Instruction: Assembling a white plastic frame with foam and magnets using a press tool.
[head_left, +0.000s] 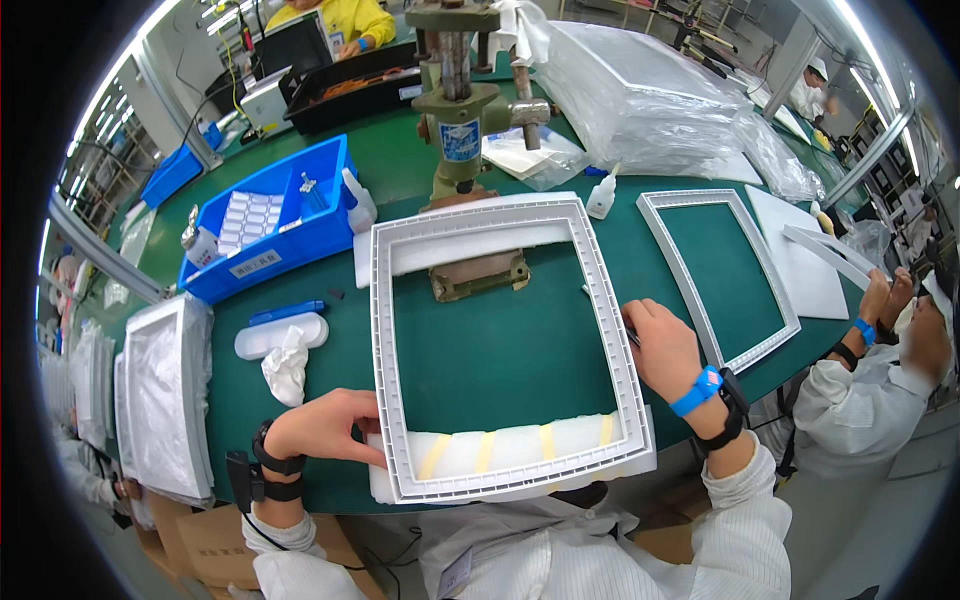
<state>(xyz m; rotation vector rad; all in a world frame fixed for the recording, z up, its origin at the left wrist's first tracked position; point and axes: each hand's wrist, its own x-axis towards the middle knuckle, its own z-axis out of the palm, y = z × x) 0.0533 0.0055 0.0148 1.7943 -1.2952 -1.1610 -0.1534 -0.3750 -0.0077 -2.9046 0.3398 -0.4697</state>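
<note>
A white rectangular plastic frame (385, 330) lies in front of me, its near side on a white foam pad (500, 452) with yellow tape strips. Its far side rests over more white foam by the base of a green press (460, 130). My left hand (325, 428) grips the frame's lower left side, fingertips partly hidden beneath it. At the frame's right side, my right hand (664, 348) is closed around a slim, pen-like tool (633, 338). A thin tip shows inside the opening; the frame hides the middle, so its exact kind is unclear.
A second white frame (690, 275) lies to the right, near a small white bottle (602, 195). At left are a blue bin (270, 265), a clear oblong case (282, 336), crumpled tissue (287, 368) and wrapped frames (170, 400). A co-worker's hands (885, 300) hold a white part at far right.
</note>
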